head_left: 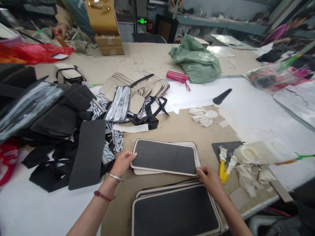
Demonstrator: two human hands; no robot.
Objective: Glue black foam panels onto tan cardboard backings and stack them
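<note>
Between my two hands is a rectangular panel with rounded corners, a dark grey panel with a beige border (164, 156), lying over one or more similar beige pieces. My left hand (123, 163) pinches its left edge, thumb on top. At the lower right corner, my right hand (209, 178) has its fingers closed on the edge. Nearer to me sits a stack of larger dark panels with beige borders (176, 213). A plain dark grey panel (87, 154) lies left of my left hand. Two yellow-handled brushes (222, 168) with whitish, caked bristles rest right of my right hand.
Black fabric pieces (55, 119) are heaped at left. Beige panels (137, 98) fan out behind. A green plastic bag (197, 60), pink bottle (176, 76), crumpled cloth (203, 116) and whitish container (263, 151) lie on the table. Other people work across the table and at far right.
</note>
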